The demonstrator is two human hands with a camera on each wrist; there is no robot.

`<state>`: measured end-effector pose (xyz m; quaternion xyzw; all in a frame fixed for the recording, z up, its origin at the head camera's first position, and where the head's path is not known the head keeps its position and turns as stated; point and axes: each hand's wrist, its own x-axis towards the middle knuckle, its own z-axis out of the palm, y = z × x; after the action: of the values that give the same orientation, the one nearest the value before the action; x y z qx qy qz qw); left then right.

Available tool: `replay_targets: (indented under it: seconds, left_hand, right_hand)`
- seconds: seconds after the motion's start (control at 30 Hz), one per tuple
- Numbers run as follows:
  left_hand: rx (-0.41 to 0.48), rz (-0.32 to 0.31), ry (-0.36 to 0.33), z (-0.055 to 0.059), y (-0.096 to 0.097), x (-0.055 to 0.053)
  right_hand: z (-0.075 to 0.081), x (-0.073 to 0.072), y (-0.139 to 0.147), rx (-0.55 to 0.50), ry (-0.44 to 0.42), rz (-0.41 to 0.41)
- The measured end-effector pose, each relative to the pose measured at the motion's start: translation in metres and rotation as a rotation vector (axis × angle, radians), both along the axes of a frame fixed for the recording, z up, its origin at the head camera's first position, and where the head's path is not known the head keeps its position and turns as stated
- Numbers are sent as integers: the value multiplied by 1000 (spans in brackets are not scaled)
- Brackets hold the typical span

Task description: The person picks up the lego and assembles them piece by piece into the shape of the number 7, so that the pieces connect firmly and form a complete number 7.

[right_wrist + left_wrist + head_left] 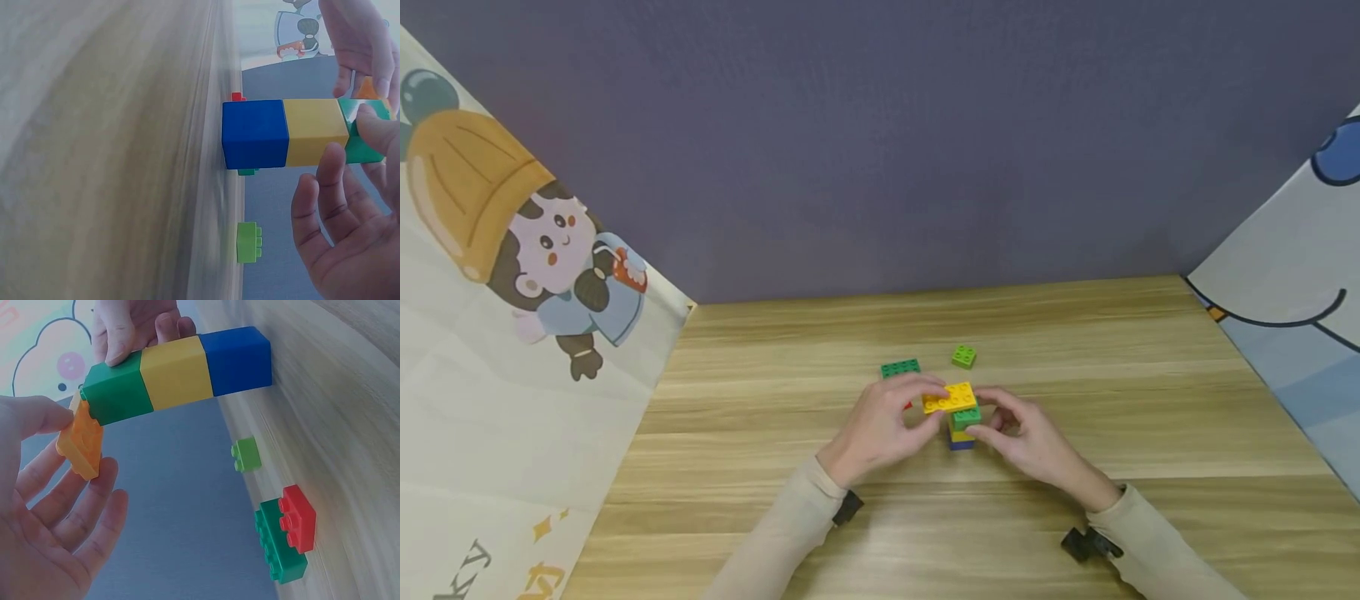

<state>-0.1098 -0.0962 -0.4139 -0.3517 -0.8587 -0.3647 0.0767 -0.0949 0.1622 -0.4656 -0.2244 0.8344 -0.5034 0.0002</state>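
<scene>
A tower of building bricks stands on the table, with a blue brick (236, 361) at the bottom, a yellow brick (177, 373) in the middle and a green brick (119, 390) on top. My left hand (883, 427) pinches a flat yellow-orange brick (957, 397) between thumb and fingers, over the green brick's studs. In the left wrist view this brick overhangs the tower's edge; whether it is pressed fully down I cannot tell. My right hand (1033, 437) grips the green brick from the right side, its thumb on the near face.
Behind the tower a small lime green brick (964, 357) lies on the wooden table (760, 400). Left of it is a long dark green brick (900, 367) with a red brick (298, 519) beside it, partly hidden by my left hand in the head view. A dark wall (925, 167) rises behind.
</scene>
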Motion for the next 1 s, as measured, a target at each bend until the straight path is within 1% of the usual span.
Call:
replay_targets:
  seconds: [0.1,0.3,0.73,1.0]
  left_hand:
    - [-8,-9,23,0,1,0]
    - [-22,-18,61,0,2,0]
    - [-25,-35,69,2,3,3]
    - [-40,-46,60,4,4,4]
  right_hand:
    - [0,0,0,-4,-5,0]
    - [-2,-1,1,-13,12,9]
    - [-1,-1,1,-7,-3,5]
    - [-2,-1,0,-3,11,3]
